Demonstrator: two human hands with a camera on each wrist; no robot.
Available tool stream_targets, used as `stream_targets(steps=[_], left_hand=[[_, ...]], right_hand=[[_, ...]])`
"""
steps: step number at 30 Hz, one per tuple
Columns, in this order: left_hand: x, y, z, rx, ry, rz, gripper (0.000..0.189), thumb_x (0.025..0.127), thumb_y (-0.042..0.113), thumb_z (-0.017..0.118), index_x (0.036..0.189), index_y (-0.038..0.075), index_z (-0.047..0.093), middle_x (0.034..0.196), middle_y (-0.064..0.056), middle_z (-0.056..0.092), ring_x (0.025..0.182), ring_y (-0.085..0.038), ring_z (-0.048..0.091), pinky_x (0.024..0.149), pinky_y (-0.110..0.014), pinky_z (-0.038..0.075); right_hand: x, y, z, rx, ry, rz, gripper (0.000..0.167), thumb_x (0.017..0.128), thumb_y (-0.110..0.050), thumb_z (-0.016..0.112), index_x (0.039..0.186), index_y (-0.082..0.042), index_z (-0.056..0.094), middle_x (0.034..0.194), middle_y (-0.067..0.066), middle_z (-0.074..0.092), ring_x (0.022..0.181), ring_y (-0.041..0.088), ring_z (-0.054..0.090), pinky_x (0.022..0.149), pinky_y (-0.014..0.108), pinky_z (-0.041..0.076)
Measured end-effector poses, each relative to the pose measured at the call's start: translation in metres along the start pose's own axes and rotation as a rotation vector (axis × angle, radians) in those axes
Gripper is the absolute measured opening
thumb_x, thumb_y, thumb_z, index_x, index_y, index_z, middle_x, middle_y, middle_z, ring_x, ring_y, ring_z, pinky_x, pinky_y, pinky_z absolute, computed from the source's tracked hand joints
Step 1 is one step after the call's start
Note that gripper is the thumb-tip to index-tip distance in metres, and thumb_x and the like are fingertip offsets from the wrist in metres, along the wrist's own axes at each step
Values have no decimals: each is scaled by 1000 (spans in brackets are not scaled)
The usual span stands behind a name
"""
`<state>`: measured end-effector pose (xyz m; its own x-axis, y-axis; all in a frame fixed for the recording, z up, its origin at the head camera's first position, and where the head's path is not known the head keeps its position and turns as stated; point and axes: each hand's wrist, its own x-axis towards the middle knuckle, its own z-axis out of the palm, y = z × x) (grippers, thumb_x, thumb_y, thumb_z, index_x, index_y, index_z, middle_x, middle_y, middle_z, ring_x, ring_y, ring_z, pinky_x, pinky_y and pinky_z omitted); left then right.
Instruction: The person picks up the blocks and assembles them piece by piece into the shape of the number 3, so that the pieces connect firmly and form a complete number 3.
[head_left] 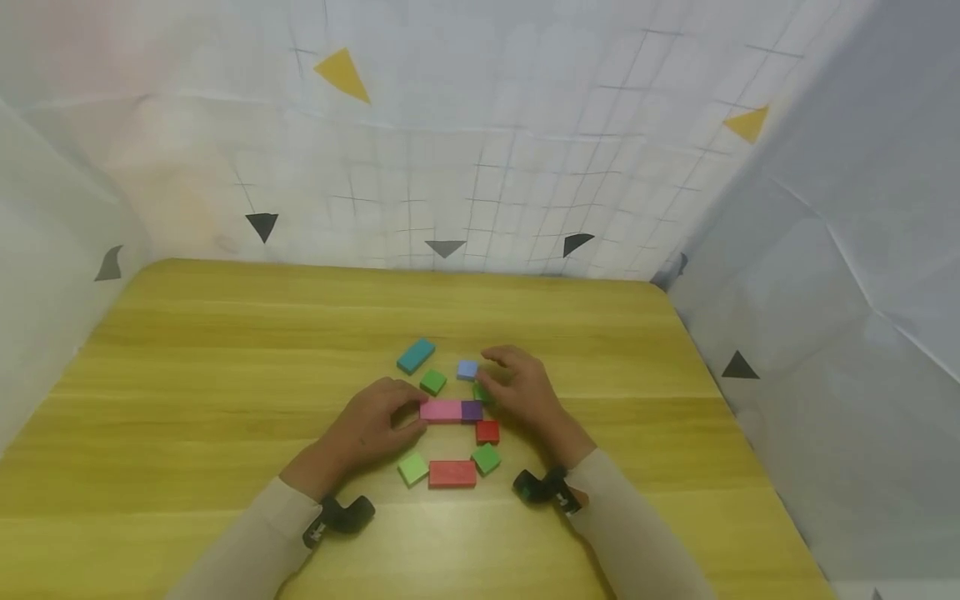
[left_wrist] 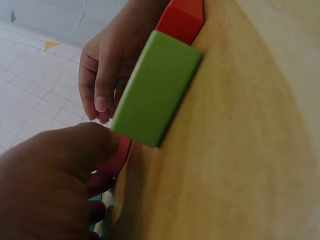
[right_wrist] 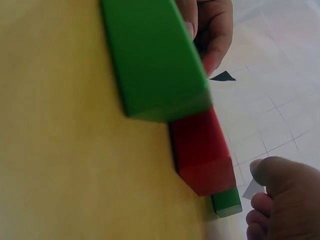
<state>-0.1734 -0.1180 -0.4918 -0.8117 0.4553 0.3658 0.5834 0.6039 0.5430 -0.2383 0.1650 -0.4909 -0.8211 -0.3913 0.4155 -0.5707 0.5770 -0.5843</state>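
Apparently, the pink block [head_left: 441,411] needed steadying: it lay on the worktop [head_left: 187,417], its right end meeting the purple block [head_left: 471,411], and the left hand [head_left: 375,421] pinched its left end between thumb and fingers, probably to hold that pair in line. Beyond and right of the pink block, the right hand [head_left: 523,387] had loosely bent fingers gripping nothing, and partly covered a green block [head_left: 481,394]; the blue block [head_left: 467,370] sat close to its fingertips. Nearer than the pink block lay the small red block [head_left: 487,432] and long red block [head_left: 452,474], the latter perhaps spaced off to leave the left thumb room.
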Motion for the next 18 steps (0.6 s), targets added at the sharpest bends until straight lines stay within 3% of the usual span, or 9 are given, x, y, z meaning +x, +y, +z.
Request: stream_targets(steps=[8, 18], left_hand=[[0, -1, -4, -6, -23, -27, 31, 86, 31, 77, 115, 20, 72, 109, 8, 70, 101, -6, 59, 88, -32, 53], [0, -3, -3, -6, -12, -7, 31, 87, 33, 75, 115, 21, 71, 109, 10, 69, 99, -5, 58, 87, -30, 52]], right_hand=[[11, 1, 5, 18, -30, 39, 33, 91, -26, 74, 116, -5, 70, 115, 7, 71, 108, 22, 67, 94, 37, 55], [15, -1, 7, 61, -65, 69, 29, 90, -25, 75, 112, -7, 73, 110, 3, 73, 104, 18, 67, 93, 35, 55]])
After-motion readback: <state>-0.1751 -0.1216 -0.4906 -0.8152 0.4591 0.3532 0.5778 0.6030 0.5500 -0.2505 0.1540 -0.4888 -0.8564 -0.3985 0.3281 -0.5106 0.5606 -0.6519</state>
